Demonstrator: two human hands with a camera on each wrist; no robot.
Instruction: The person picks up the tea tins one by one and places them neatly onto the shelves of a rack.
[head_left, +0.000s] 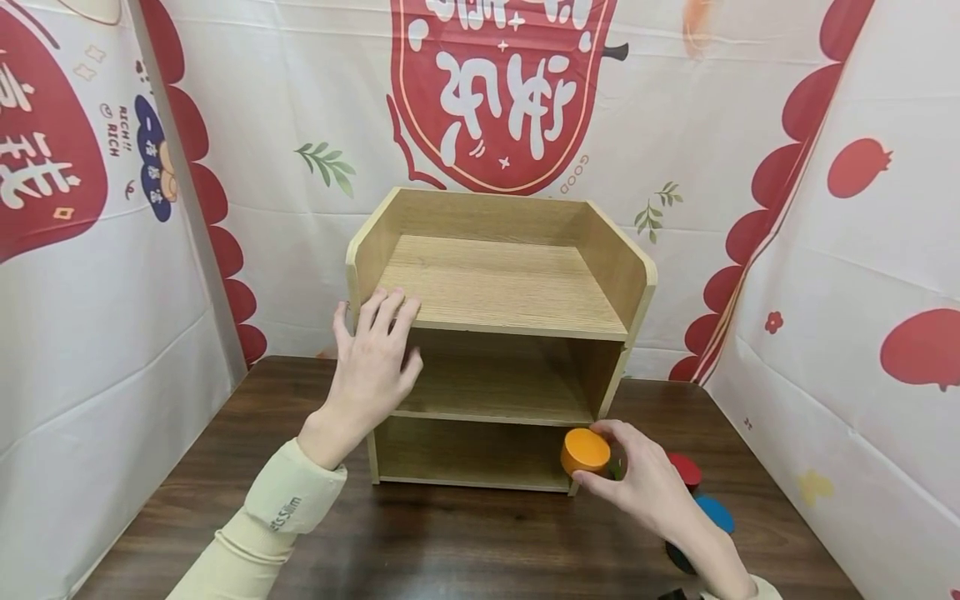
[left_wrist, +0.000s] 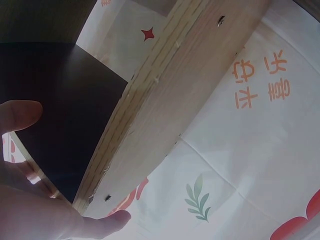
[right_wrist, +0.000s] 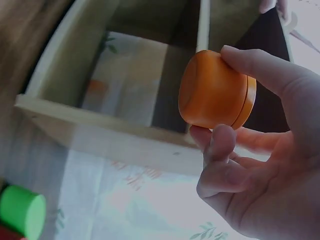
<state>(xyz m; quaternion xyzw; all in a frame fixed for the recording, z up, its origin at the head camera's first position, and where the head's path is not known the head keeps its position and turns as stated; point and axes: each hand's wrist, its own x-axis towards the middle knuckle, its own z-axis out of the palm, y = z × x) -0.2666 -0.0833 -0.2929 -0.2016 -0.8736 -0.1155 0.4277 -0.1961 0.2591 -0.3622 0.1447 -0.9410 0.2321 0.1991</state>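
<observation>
A wooden shelf unit [head_left: 502, 287] with an open top tray and two compartments below stands on the table. My left hand [head_left: 372, 354] rests on its left side panel, fingers spread across the panel's edge at the top board. The left wrist view shows the thumb inside the panel [left_wrist: 145, 110] and a fingertip outside it. My right hand [head_left: 648, 479] pinches a small orange round jar [head_left: 586, 451] between thumb and fingers, in front of the lower compartment's right end. A seam like a lid's runs round the jar [right_wrist: 215, 90] in the right wrist view.
Right of the shelf, partly hidden by my right hand and forearm, are a red round piece [head_left: 686, 471], a blue one [head_left: 715, 512] and a dark one [head_left: 678, 558]. A green cylinder [right_wrist: 22, 210] shows in the right wrist view. Printed cloth [head_left: 300, 250] hangs around the brown table [head_left: 450, 542].
</observation>
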